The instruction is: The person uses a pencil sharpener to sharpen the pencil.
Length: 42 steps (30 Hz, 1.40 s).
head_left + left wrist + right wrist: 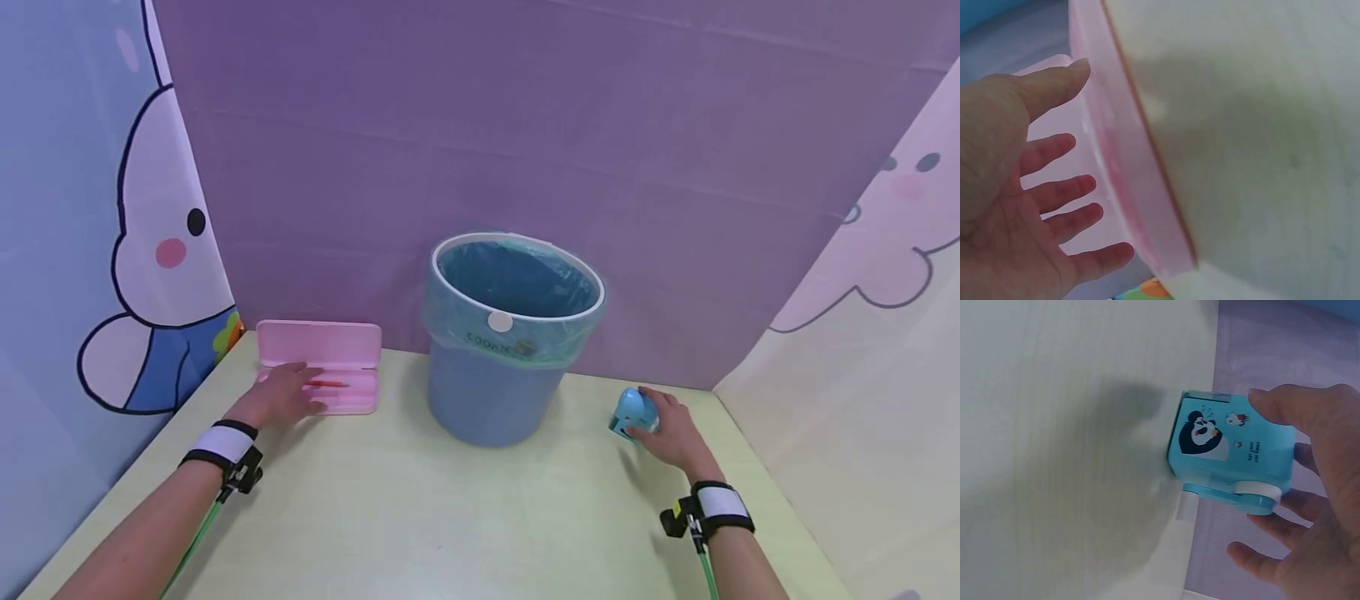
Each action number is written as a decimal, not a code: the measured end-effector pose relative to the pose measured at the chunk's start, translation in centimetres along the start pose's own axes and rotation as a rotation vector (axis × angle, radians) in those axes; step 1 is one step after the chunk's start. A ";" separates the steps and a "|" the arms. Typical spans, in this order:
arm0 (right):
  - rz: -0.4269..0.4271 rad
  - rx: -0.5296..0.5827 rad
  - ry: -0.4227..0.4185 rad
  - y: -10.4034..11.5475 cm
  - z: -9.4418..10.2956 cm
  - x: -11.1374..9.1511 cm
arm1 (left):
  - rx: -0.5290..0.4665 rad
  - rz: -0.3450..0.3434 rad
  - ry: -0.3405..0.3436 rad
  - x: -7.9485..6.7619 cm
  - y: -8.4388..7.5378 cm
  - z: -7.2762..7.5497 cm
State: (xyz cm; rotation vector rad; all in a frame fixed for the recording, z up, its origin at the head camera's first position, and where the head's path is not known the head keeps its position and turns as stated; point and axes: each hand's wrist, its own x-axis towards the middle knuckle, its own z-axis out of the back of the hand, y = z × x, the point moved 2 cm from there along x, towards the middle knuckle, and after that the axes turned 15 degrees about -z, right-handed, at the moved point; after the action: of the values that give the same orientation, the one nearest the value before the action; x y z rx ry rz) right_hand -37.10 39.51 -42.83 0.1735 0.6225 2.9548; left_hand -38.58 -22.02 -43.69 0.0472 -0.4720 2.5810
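A pink pencil case [318, 343] lies open on the table at the left, its lid leaning up at the back. My left hand [281, 398] reaches over the tray with fingers spread. A red pencil [330, 383] shows in the tray beside those fingertips. The left wrist view has the thumb and fingers apart over the pink case [1141, 181], holding nothing. Far to the right, my right hand [675, 429] grips a turquoise crank pencil sharpener [1235, 437] between thumb and fingers. Its panda print and white crank knob face the right wrist camera.
A tall blue trash bin [487, 400] with a green liner stands between the hands at the back of the table [420, 517]. Behind it hangs a purple cloth [450, 125]. Cartoon-printed cloths close off both sides.
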 end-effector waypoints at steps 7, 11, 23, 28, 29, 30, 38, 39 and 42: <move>-0.028 0.040 0.008 -0.9 -0.9 0.6 | 0.017 -0.106 -0.111 -0.4 0.7 -1.3; -0.035 0.052 -0.028 -1.2 -0.9 0.8 | 0.012 -0.122 -0.094 -0.3 0.4 -1.4; -0.026 0.108 -0.032 -1.4 -1.4 0.1 | -0.016 -0.111 -0.072 -0.8 -0.8 -1.6; 0.019 0.137 -0.035 -0.5 -1.3 -0.9 | -0.005 -0.109 -0.114 -1.4 -1.6 -1.7; 0.020 0.140 -0.030 -0.3 -1.3 -1.1 | 0.000 -0.109 -0.116 -1.5 -1.7 -1.7; 0.016 0.143 -0.025 -0.1 -1.3 -1.4 | 0.005 -0.111 -0.119 -1.6 -1.9 -1.7; 0.032 0.146 -0.002 0.7 -1.5 -3.0 | 0.040 -0.134 -0.107 -2.3 -3.5 -2.3; 0.041 0.147 0.000 0.8 -1.6 -3.2 | 0.041 -0.124 -0.100 -2.4 -3.6 -2.4; 0.069 0.152 -0.007 1.1 -1.8 -3.7 | 0.036 -0.103 -0.091 -2.7 -4.2 -2.6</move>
State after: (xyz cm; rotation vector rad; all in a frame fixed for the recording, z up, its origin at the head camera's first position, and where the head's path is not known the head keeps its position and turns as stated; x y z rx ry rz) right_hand -33.77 37.29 -44.30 0.2232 0.8569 2.9707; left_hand -34.06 -19.06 -45.06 0.1966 -0.4450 2.4942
